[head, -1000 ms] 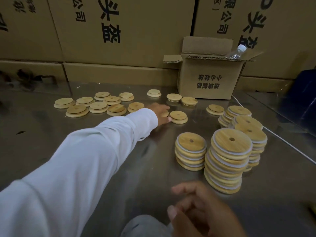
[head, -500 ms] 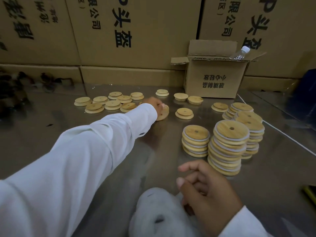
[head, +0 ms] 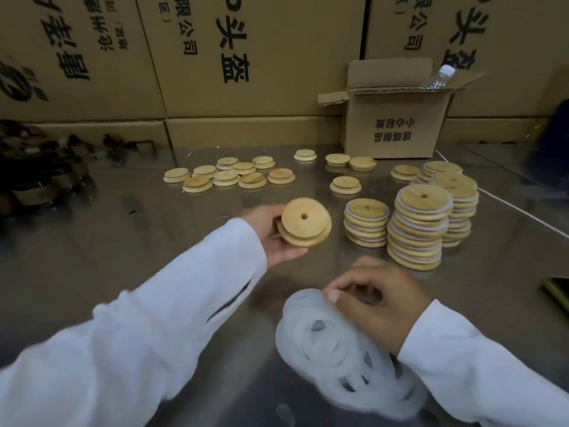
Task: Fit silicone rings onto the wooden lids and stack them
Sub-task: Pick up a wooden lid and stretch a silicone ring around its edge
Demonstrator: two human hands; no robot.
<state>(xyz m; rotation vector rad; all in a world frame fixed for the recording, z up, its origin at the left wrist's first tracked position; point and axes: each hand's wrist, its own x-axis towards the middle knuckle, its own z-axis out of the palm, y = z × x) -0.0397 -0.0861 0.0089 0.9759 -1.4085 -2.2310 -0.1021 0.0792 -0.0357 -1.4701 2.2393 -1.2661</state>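
My left hand (head: 272, 234) holds a round wooden lid (head: 304, 221) with a centre hole, tilted, above the metal table. My right hand (head: 374, 298) rests on a pile of translucent white silicone rings (head: 332, 346) near the front edge, fingers pinching at the pile's top. To the right stand stacks of ringed lids: a short stack (head: 366, 221), a taller one (head: 418, 226) and more behind (head: 455, 192). Bare lids (head: 228, 175) lie scattered farther back.
An open cardboard box (head: 397, 124) with a plastic bottle (head: 438, 77) in it stands at the back right. Large printed cartons (head: 246, 57) wall off the back. Dark clutter (head: 37, 167) sits at the left. A white cable (head: 523, 211) crosses the table's right side.
My left hand has lifted a lid from the table and drawn it back toward me. My right hand has come down onto the ring pile, which now shows more fully.
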